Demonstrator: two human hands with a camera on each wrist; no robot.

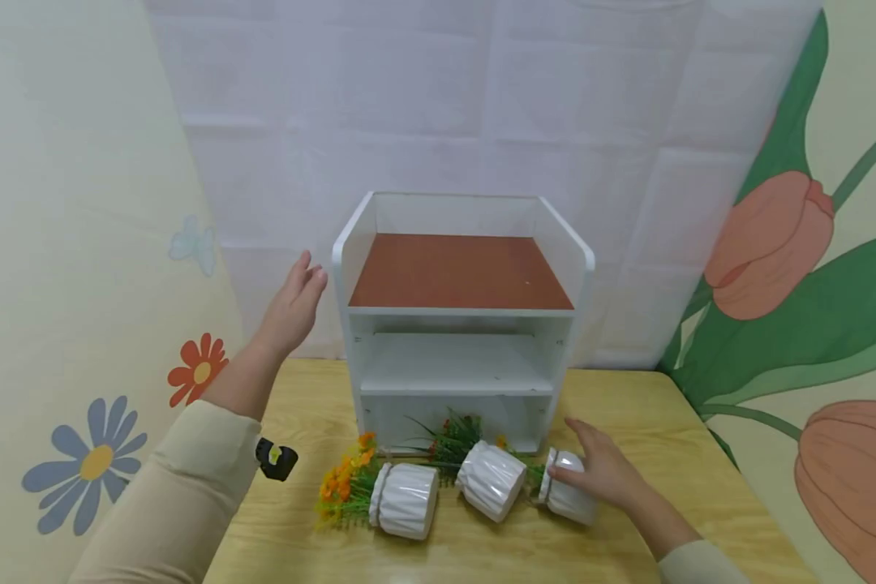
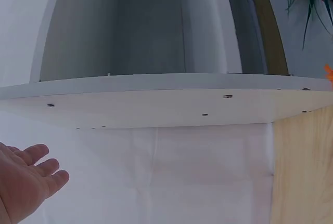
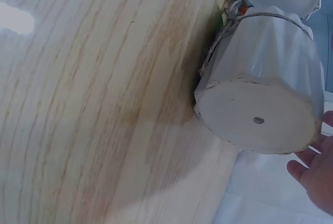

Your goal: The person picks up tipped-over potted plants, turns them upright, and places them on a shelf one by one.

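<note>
My right hand (image 1: 602,466) reaches over the rightmost white flowerpot (image 1: 565,499), its fingers spread along the pot's far side. In the right wrist view this flowerpot (image 3: 260,115) lies on its side, base toward the camera, with twine round its neck and my fingertips (image 3: 297,171) right at its edge. Two more white flowerpots lie tipped over: a middle flowerpot (image 1: 491,480) with red flowers and a left flowerpot (image 1: 407,501) with orange flowers (image 1: 343,483). Raised beside the white shelf unit's (image 1: 456,311) left side, my left hand (image 1: 295,304) holds nothing, fingers extended.
The shelf unit has a brown top board (image 1: 460,272) between raised sides and two compartments below. It stands at the back of a light wooden table (image 1: 628,414), close to a white cloth backdrop (image 1: 438,105). Flower-printed walls flank the table. A black wrist device (image 1: 276,459) sits at my left sleeve.
</note>
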